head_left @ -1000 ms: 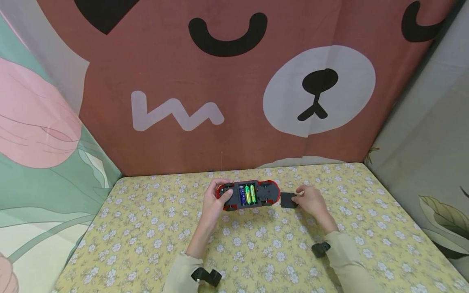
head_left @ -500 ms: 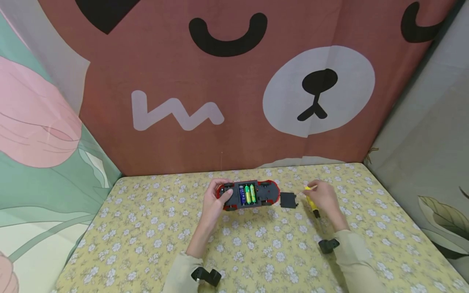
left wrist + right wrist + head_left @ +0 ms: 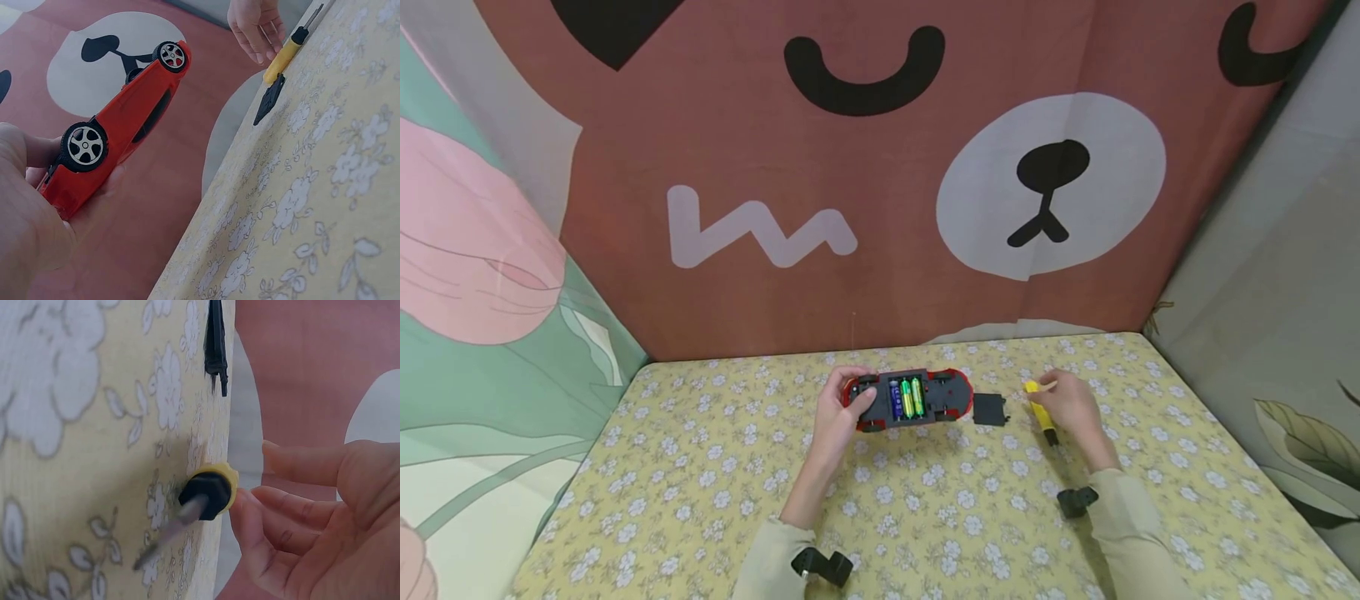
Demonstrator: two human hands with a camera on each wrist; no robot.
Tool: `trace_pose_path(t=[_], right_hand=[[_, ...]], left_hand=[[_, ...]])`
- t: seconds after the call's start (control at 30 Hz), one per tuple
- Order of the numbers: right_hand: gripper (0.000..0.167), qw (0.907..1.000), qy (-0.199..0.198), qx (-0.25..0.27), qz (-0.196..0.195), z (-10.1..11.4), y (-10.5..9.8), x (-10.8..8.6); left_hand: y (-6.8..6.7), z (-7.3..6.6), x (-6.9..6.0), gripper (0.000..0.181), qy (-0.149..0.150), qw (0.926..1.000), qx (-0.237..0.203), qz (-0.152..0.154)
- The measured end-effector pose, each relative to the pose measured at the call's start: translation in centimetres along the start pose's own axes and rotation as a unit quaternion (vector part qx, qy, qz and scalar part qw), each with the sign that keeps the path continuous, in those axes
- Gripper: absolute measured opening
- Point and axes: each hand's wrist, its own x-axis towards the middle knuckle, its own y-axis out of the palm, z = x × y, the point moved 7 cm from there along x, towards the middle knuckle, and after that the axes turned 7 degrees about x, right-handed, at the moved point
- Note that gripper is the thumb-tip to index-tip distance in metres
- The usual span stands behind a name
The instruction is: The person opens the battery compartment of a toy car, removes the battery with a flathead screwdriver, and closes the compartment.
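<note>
My left hand (image 3: 837,417) grips one end of a red toy car (image 3: 951,392), thumb on its dark underside, which faces up. Three batteries (image 3: 907,398), one blue and two green, lie in its uncovered compartment. The left wrist view shows the car (image 3: 134,109) held above the table. Just right of it, a black cover (image 3: 989,409) lies flat. Beyond that rests a yellow screwdriver (image 3: 1041,412), tip towards the front. My right hand (image 3: 1071,404) is beside its handle; in the right wrist view the fingertips (image 3: 245,503) are against the handle, with the thumb apart.
A yellow floral cloth (image 3: 925,508) covers the table. Behind it hangs a reddish-brown backdrop (image 3: 887,300) with a bear face, and patterned curtains stand at the left (image 3: 482,367) and right (image 3: 1247,350).
My right hand has moved right, from the black cover to the screwdriver's handle, and its fingers have loosened there. The cover stays on the table. My left hand and the car have stayed in place.
</note>
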Motion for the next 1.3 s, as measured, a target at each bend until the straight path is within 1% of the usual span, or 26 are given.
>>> trace_pose_path(t=[0.13, 0.23, 0.43, 0.67, 0.73, 0.77, 0.83, 0.87, 0.93, 1.0, 1.03, 1.1, 1.13, 1.17, 1.3], right_hand=[[0.041, 1.0000, 0.002, -0.007, 0.003, -0.1, -0.1, 0.0], [0.041, 0.9998, 0.004, -0.015, 0.013, -0.3, -0.1, 0.0], [0.048, 0.9979, 0.010, -0.048, 0.041, -0.8, 0.2, 0.2], [0.052, 0.9962, 0.010, -0.064, 0.058, -0.9, 0.3, 0.2], [0.047, 0.9960, 0.005, -0.064, 0.062, -0.9, 0.4, 0.2], [0.040, 0.9961, 0.002, -0.061, 0.064, -0.9, 0.4, 0.1], [0.021, 0.9968, -0.003, -0.046, 0.065, -1.0, 0.5, 0.1], [0.014, 0.9972, -0.007, -0.039, 0.063, -1.0, 0.6, 0.2], [0.015, 0.9981, -0.016, -0.024, 0.056, -1.0, 0.4, 0.2], [0.011, 0.9987, -0.022, -0.017, 0.043, -0.8, 0.0, 0.1], [0.012, 0.9989, -0.026, -0.016, 0.036, -0.6, -0.3, 0.0], [0.027, 0.9992, -0.031, -0.005, 0.024, -0.2, -0.8, -0.2], [0.036, 0.9994, -0.029, 0.002, 0.021, 0.1, -1.1, -0.4], [0.042, 0.9995, -0.025, 0.007, 0.017, 0.4, -1.4, -0.5], [0.049, 0.9991, -0.029, 0.030, 0.007, 1.8, -2.6, -1.0]], left_hand=[[-0.1, -0.1, -0.1, 0.028, 0.001, 1.0000, 0.000, 0.000], [-0.2, -0.1, -0.1, 0.028, 0.002, 1.0000, -0.002, 0.002], [-0.4, -0.3, -0.3, 0.029, 0.009, 0.9999, -0.011, 0.006], [-0.5, -0.5, -0.3, 0.030, 0.012, 0.9996, -0.023, 0.007], [-0.5, -0.5, -0.3, 0.030, 0.012, 0.9996, -0.023, 0.007], [-0.5, -0.5, -0.3, 0.030, 0.013, 0.9996, -0.023, 0.006], [-0.5, -0.5, -0.3, 0.030, 0.013, 0.9997, -0.021, 0.005], [-0.5, -0.4, -0.3, 0.030, 0.013, 0.9997, -0.020, 0.004], [-0.5, -0.5, -0.2, 0.030, 0.014, 0.9997, -0.017, 0.004], [-0.3, -0.4, -0.2, 0.030, 0.017, 0.9997, -0.016, 0.004], [-0.3, -0.4, -0.1, 0.030, 0.019, 0.9997, -0.015, 0.005], [-0.1, -0.4, -0.1, 0.030, 0.022, 0.9996, -0.015, 0.005], [0.0, -0.4, -0.1, 0.030, 0.023, 0.9996, -0.015, 0.005], [0.0, -0.4, -0.1, 0.030, 0.024, 0.9996, -0.015, 0.005], [0.0, -0.4, -0.1, 0.030, 0.024, 0.9996, -0.015, 0.003]])
